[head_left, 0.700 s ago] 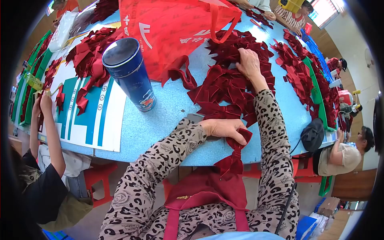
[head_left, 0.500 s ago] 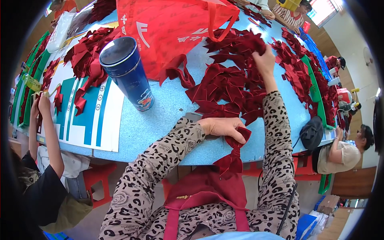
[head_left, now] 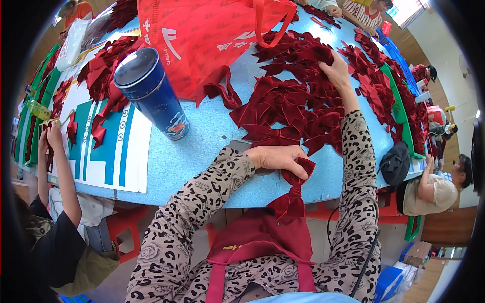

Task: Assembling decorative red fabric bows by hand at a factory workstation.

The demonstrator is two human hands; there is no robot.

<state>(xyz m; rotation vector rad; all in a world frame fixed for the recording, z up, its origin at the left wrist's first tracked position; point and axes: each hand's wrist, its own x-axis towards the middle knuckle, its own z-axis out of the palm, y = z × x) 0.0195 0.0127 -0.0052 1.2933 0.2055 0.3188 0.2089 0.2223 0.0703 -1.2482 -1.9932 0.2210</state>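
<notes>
Near the table's front edge, my left hand (head_left: 278, 158) is closed on a dark red velvet bow (head_left: 291, 203). One loop shows beside the thumb, and the knotted middle and other loop hang down in front of my red apron (head_left: 252, 235). My right hand (head_left: 337, 71) reaches to the far part of a heap of similar bows (head_left: 283, 101). Its thumb and fingers pinch the edge of another dark red bow (head_left: 318, 52) on top of the heap. The fingertips of my left hand are partly hidden behind the bow.
A blue tumbler (head_left: 151, 93) stands left of the heap, before a large red bag (head_left: 202, 45). Green trays (head_left: 401, 113) with more bows line the right side. A black cap (head_left: 395, 165) lies at the right edge. Co-workers sit around the table; one person's hands (head_left: 50, 136) work at left.
The view has shifted slightly, moving the tumbler and bag a little left. My right hand stays at the far bows, its pinched bow now lying closer against the heap. My left hand keeps its bow.
</notes>
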